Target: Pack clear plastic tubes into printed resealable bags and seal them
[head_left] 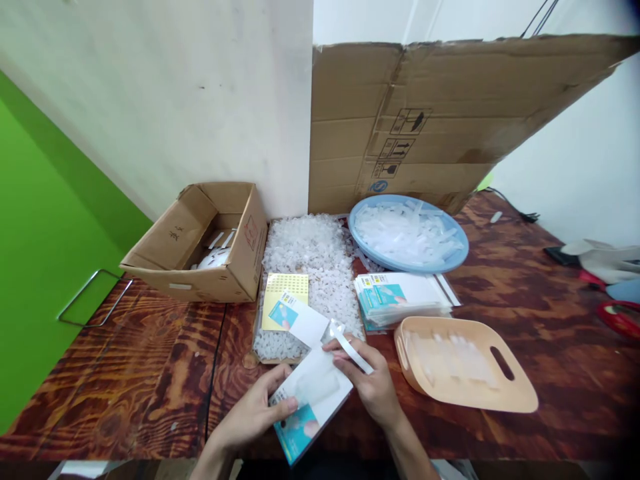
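My left hand [257, 407] grips a flat white-and-teal printed packet [320, 383] along its lower left side, thumb on top. At the packet's upper right corner my right hand [373, 380] is closed, with a narrow white strip [355, 353] lying across its fingers; whether the strip is still joined to the packet I cannot tell. Just beyond, a similar white-and-teal card [307, 323] partly covers a yellow sticker sheet [273, 320]. Both rest over a shallow tray of small whitish translucent pieces [313, 243].
An open cardboard box [200, 283] with white strips stands at left. To the right are a blue basin [463, 257] of translucent pieces, a stack of printed packets [395, 300] and a peach plastic basket [523, 397]. Behind leans a large cardboard sheet [450, 120].
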A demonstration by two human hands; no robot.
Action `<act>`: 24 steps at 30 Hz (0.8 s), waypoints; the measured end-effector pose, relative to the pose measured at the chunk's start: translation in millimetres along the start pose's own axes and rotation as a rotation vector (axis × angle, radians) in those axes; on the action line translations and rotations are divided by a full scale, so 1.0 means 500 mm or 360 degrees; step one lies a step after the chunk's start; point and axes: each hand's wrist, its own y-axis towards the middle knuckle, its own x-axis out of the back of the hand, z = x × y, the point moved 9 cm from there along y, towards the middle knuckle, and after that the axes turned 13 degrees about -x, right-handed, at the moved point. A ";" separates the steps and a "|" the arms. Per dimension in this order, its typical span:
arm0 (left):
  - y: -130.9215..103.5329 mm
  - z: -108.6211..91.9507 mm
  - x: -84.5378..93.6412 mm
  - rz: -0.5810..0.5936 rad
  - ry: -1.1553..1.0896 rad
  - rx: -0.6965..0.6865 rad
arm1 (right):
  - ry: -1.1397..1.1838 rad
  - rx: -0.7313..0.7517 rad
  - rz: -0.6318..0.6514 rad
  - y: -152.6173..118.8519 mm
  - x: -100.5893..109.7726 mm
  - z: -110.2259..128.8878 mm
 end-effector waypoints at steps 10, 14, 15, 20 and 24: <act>0.007 0.007 0.045 -0.0247 0.0100 0.0119 | -0.0181 -0.0210 0.0627 0.000 -0.040 -0.016; 0.020 -0.004 0.054 -0.0363 0.0183 0.0099 | -0.0078 -0.0158 0.0402 0.023 -0.004 -0.009; 0.023 -0.009 0.051 -0.0361 0.0192 0.0076 | -0.0057 -0.0118 0.0360 0.026 0.005 -0.006; 0.033 -0.026 0.047 -0.0366 0.0280 0.0009 | -0.0219 -0.0145 0.0445 0.012 0.004 -0.022; 0.036 -0.046 0.057 -0.0452 0.0515 -0.0091 | -0.0086 -0.0152 0.0279 0.022 0.012 -0.041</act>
